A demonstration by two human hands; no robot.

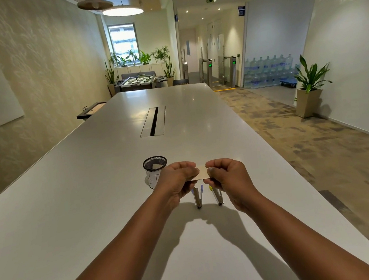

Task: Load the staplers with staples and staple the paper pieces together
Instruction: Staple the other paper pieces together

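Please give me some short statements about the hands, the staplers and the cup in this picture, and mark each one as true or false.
1. Both hands hold one small tan card between them. True: the left hand and the right hand pinch the tan card at its two ends.
2. Two staplers lie on the table below the hands. True: the left stapler has blue parts, the right stapler a yellow part.
3. The mesh cup lies on its side. False: the mesh cup stands upright.
4. The mesh cup is to the right of the hands. False: it is to their left.
5. One hand presses a stapler down. False: neither hand touches a stapler.
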